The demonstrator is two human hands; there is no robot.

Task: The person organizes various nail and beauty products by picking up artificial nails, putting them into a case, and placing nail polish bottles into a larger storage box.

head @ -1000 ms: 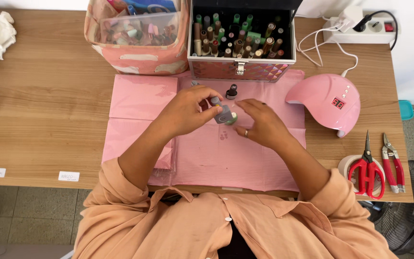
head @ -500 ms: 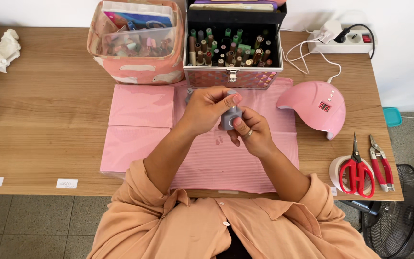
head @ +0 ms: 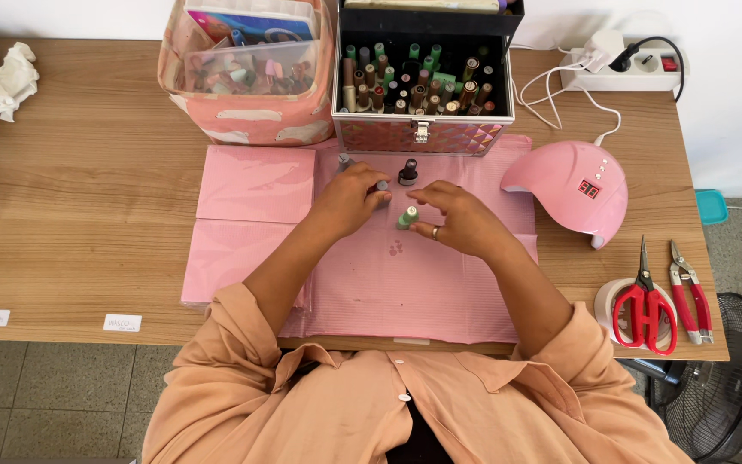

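Observation:
Both my hands rest low on a pink mat (head: 251, 185) on a wooden table. My left hand (head: 349, 198) pinches a small grey-capped polish bottle (head: 382, 186) at its fingertips. My right hand (head: 465, 222), a ring on one finger, has thumb and forefinger on a green polish bottle (head: 407, 216) standing on the mat. A black-capped bottle (head: 407, 174) stands just beyond the two hands. Another small bottle (head: 344, 160) sits behind my left hand.
Behind the mat stand an open case of polish bottles (head: 422, 135) and a pink fabric basket (head: 251, 125). To the right are a pink nail lamp (head: 564, 185), red scissors (head: 641, 311), nippers (head: 689, 292) and a power strip (head: 637, 70). A white cloth (head: 6, 82) lies far left.
My hands were raised together around one small bottle; they have come down onto the mat and parted, each now at a separate bottle.

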